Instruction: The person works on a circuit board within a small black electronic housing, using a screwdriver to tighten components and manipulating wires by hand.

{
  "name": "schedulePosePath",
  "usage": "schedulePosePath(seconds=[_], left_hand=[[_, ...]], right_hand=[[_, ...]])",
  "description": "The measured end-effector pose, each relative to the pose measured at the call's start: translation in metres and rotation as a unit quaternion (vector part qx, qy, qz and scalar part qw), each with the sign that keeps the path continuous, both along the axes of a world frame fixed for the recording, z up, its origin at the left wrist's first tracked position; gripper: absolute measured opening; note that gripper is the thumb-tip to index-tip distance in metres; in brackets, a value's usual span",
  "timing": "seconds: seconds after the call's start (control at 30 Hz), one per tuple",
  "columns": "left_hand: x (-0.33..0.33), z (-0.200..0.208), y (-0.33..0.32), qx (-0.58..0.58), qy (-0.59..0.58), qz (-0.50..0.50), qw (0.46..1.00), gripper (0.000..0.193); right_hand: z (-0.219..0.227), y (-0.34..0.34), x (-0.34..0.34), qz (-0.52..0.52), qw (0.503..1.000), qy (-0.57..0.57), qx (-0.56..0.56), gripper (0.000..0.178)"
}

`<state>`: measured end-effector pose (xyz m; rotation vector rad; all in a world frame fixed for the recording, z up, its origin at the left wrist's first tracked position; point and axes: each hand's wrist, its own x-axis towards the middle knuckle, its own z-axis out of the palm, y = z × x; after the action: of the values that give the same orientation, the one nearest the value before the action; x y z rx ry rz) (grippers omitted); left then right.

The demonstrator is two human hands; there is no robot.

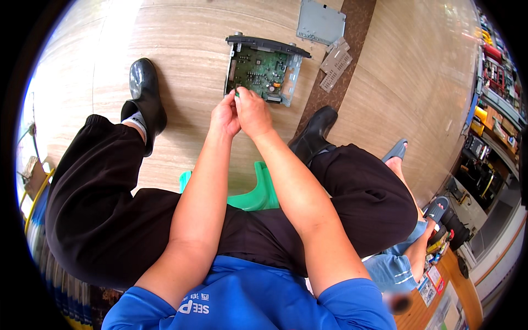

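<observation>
An opened car stereo [258,71] lies on the floor, its green circuit board [257,65] bare and its black front panel [269,45] on the far side. At the near left corner of its metal case, my left hand [224,116] and my right hand [253,114] meet, thumbs and fingers pinched together. A small bit of green shows between the fingertips; whether it is a held piece or part of the board, I cannot tell. The fingers of both hands are closed, and what they grip is mostly hidden.
A grey metal cover [320,23] and a slotted metal plate [335,65] lie right of the stereo. A green plastic stool [265,190] is beneath me. My black boots [144,88] flank the work. Another person's sandalled foot [397,151] and cluttered shelves [495,118] are at right.
</observation>
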<state>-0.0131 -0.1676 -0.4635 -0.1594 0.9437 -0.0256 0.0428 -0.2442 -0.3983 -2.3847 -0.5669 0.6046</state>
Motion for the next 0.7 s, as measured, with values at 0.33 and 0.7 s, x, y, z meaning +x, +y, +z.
schedulePosePath(seconds=[0.33, 0.7], left_hand=[[-0.0010, -0.0028, -0.0011, -0.007, -0.008, 0.002, 1.000, 0.023], [0.0005, -0.0038, -0.0013, 0.009, -0.009, -0.002, 1.000, 0.023]], right_hand=[[0.0018, -0.0012, -0.0027, 0.001, 1.000, -0.020, -0.009, 0.022], [-0.0001, -0.0005, -0.0035, 0.000, 0.999, -0.032, 0.021, 0.023]])
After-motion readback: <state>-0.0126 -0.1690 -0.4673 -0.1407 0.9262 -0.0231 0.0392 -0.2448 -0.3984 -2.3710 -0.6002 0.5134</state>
